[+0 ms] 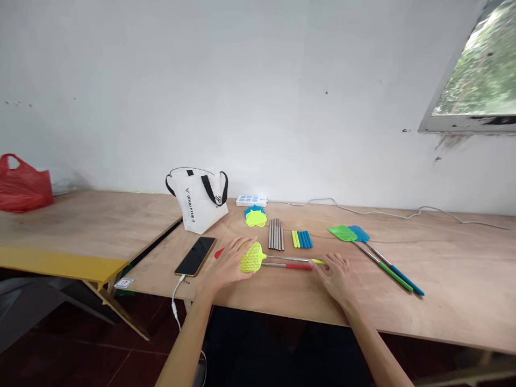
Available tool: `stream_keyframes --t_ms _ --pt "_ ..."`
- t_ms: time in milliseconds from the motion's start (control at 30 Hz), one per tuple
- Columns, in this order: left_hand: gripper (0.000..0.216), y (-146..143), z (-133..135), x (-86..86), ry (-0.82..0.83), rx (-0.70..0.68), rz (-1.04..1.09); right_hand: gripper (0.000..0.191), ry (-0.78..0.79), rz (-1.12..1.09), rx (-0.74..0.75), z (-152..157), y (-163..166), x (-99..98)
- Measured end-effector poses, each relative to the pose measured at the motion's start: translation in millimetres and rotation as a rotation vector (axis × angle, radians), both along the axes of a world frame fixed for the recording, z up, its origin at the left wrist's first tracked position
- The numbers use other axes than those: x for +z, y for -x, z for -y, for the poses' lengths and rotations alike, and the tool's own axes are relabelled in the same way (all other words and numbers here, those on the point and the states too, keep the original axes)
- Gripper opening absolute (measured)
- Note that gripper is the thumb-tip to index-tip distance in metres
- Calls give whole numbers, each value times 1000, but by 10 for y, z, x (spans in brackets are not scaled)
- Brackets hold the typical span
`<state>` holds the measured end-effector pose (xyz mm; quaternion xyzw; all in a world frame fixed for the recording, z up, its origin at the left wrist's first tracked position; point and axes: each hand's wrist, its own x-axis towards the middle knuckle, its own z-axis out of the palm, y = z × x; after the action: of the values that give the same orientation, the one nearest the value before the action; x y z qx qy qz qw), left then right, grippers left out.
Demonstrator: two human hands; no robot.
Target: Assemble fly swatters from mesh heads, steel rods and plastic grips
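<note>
My left hand is closed on the perforated head of a yellow fly swatter, its fingers over the head's left side. At the other end of the metal shaft, my right hand pinches the yellow grip. Just below and alongside lies a red fly swatter; its head is mostly hidden under my left hand. Beyond my hands are several metal rods in a row, yellow and blue grip tubes, and loose yellow swatter heads with a blue head partly beneath.
To the right, a green fly swatter overlaps a blue fly swatter. A phone on a cable and a white bag stand left. A white power strip sits by the wall; the table's front edge is close.
</note>
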<state>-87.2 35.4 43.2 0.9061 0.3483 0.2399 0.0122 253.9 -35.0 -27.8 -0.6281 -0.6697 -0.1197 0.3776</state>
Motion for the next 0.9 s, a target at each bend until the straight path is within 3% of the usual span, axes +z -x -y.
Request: stream_keyframes --t_ms 167,600,800,900 --pt "94 -30 37 24 13 -29 27 57 5 -25 -16 6 -8 27" --pt "73 -119 73 100 -64 -85 80 62 101 -179 -6 30 -10 80" --pt "70 -91 -76 -52 -6 85 481 60 89 -219 54 9 39 57" --pt "74 -106 -145 -111 166 138 766 60 85 -236 55 4 64 57"
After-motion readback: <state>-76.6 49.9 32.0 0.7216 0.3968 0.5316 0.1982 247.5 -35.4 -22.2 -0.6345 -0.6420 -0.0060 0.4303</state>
